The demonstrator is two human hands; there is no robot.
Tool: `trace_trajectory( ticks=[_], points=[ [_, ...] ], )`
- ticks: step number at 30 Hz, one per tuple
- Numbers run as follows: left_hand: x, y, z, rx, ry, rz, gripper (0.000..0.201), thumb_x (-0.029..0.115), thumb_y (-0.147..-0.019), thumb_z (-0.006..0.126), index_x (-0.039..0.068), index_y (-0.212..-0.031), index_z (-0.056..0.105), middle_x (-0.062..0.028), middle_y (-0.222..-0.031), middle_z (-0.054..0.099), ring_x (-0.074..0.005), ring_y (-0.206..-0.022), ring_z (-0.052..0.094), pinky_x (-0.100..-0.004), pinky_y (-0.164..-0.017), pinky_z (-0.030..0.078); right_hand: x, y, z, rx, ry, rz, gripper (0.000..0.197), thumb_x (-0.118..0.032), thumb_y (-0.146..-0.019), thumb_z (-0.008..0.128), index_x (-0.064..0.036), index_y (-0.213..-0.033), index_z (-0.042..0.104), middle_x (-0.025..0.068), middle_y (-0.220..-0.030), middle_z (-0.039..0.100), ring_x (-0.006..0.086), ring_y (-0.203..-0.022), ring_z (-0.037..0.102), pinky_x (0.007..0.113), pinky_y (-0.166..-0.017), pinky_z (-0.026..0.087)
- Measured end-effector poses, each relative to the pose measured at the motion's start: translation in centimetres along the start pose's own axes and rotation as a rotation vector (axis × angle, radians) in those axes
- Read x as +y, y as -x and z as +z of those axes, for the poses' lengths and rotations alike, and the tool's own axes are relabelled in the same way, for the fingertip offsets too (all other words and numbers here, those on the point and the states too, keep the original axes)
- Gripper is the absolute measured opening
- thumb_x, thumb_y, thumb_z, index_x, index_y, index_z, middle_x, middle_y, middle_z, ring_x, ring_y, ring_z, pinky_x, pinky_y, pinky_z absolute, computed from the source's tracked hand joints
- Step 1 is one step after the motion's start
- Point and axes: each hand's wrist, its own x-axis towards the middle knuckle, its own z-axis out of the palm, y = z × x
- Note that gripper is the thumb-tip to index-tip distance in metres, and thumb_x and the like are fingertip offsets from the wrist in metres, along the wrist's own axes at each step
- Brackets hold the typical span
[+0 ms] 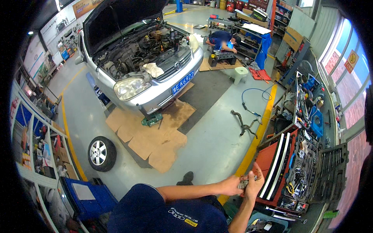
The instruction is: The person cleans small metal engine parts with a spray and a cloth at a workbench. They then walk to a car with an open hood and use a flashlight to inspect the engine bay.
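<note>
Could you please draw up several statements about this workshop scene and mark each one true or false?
1. The hood of the silver car is raised. True.
2. The loose wheel is to the right of the flattened cardboard in the picture. False: the wheel is to its left.
3. The left hand and right hand are close together, with a small greyish thing between them. True.
4. The small stool is black. False: it is pale.
5. The pale cloth lies on the floor. False: it rests at the front of the car's open engine bay.
</note>
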Motion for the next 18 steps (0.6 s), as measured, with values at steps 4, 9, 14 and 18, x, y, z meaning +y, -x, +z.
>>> trace_trajectory(
  ticks=[4,9,14,18],
  points=[
    [3.4,1.3,-3.2,-0.378,0.655,-0.186,0.027,0.021,-0.086,0.071,0.0,-0.101,0.064,-0.014,-0.081,0.071,-0.0234,-0.064,0.07,-0.0398,-0.058,0.057,0.2,-0.2,-1.8,-0.295,-0.24,0.007,0.036,-0.017,-0.092,0.079,0.0043,-0.117,0.063,-0.0005,-0.059,0.053,0.0112,-0.049,0.052,0.028,-0.05,0.045],
    [-0.3,-0.1,-1.6,-0.414,0.52,-0.179,0.026,0.013,-0.08,0.07,-0.003,-0.099,0.063,-0.0163,-0.077,0.069,-0.0224,-0.062,0.068,-0.0415,-0.055,0.055,-1.6,-0.5,-0.1,-0.225,-0.232,0.181,0.026,-0.022,-0.095,0.078,-0.0023,-0.096,0.062,-0.0032,-0.057,0.046,0.0071,-0.045,0.041,0.028,-0.041,0.029],
    [-2.2,-3.4,0.5,0.136,-0.461,-0.106,0.028,0.012,-0.083,0.069,-0.004,-0.106,0.067,-0.0279,-0.086,0.072,-0.047,-0.079,0.072,-0.0556,-0.069,0.058,4.0,-3.8,0.9,0.444,0.315,0.02,0.023,-0.018,-0.092,0.08,0.0035,-0.093,0.07,0.0085,-0.08,0.068,0.0181,-0.076,0.063,0.033,-0.064,0.052],
    [-3.0,-3.0,0.6,-0.015,-0.204,0.126,0.027,0.014,-0.088,0.069,-0.004,-0.107,0.063,-0.0221,-0.078,0.07,-0.0362,-0.062,0.069,-0.0488,-0.06,0.057,1.5,-3.4,0.5,0.217,0.295,-0.065,0.028,-0.019,-0.096,0.077,-0.0003,-0.081,0.062,0.0013,-0.061,0.055,0.0091,-0.048,0.048,0.028,-0.048,0.042]
  ],
)
